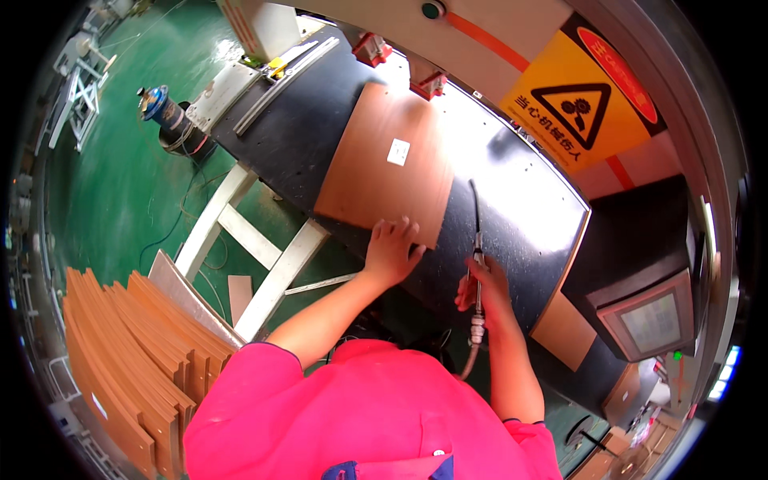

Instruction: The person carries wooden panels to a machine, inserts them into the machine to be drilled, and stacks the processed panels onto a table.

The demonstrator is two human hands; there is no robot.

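A brown wood-grain panel [376,172] with a small white label lies on the dark work table [280,132] in front of me. My left hand [390,252] rests at the panel's near edge. Its fingers lie over the top face and the thumb is spread to the right. To the right of the panel, my right hand [490,286] is closed round an air blow gun [478,250]. The gun's thin bent nozzle points away from me over the table, and a hose runs down from its rear end. Part of the grip is hidden by my fingers.
Stacked brown panels [136,360] stand at the lower left, beside the table's white frame [240,232]. Red clamp-like parts [428,84] sit along the machine at the back. A monitor [650,320] juts in at right, above another brown board [563,332].
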